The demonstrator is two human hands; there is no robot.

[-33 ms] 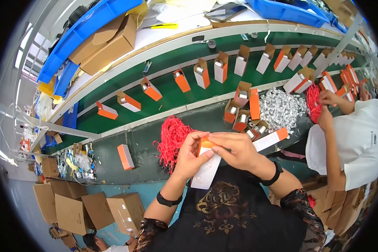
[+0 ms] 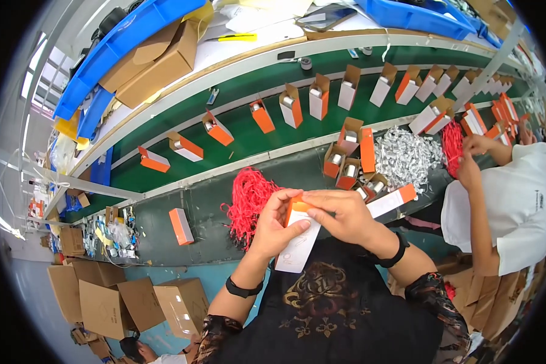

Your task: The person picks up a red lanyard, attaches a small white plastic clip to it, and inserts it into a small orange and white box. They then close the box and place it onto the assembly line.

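One orange-and-white carton (image 2: 294, 252) is held upright at the centre of the frame. Its side is gripped between the thumb and bent fingers of the left hand (image 2: 276, 225); its orange top end is pinched by the right hand (image 2: 343, 219), whose fingers are pressed together. Fine printing on its white face is too small to be read.

Just left of the hands, one heap of red strands (image 2: 249, 200) is seen; one carton (image 2: 181, 226) lies farther left. Right of centre, silvery cylinders are held in three clustered open cartons (image 2: 349, 175), beside one heap of silvery pieces (image 2: 406, 158). At right, small unreadable print is borne by a co-worker's white shirt (image 2: 503, 200).

Beyond, on the green belt (image 2: 242, 144), eleven cartons are counted left of the slanting post (image 2: 505, 45); silvery contents show in several. Two blue trays (image 2: 418, 23) are seen along the top.
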